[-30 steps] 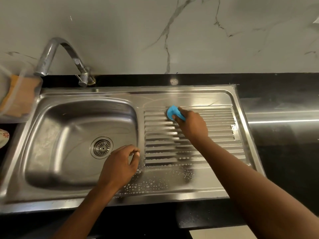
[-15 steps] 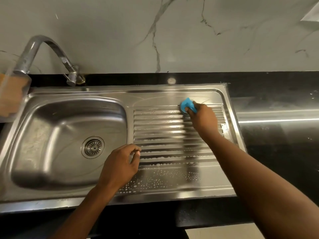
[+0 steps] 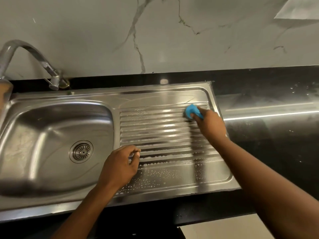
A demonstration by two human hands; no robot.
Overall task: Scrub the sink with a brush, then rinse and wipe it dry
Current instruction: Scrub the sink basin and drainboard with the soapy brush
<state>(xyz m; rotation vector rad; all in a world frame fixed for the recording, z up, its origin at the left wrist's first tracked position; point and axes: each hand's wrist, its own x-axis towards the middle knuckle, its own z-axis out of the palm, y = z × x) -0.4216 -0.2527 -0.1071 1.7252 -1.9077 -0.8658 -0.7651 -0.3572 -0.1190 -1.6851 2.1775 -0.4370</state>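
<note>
A stainless steel sink (image 3: 57, 102) fills the counter, with a bowl on the left, a round drain (image 3: 81, 151) in it, and a ribbed drainboard (image 3: 160, 130) on the right. Soap bubbles dot the drainboard's near part. My right hand (image 3: 209, 125) grips a blue brush (image 3: 191, 111) and presses it on the ribs at the drainboard's far right corner. My left hand (image 3: 119, 166) rests over the divide between bowl and drainboard, fingers loosely curled, holding nothing.
A curved metal tap (image 3: 32, 54) rises at the back left over the bowl. Black countertop (image 3: 269, 135) runs to the right of the sink and along its front edge. A marble wall (image 3: 172, 35) stands behind. An orange object (image 3: 4, 94) sits at the far left edge.
My right hand has moved the blue brush rightward along the far ribs toward the drainboard's right corner. My left hand stays in place. The view has shifted right.
</note>
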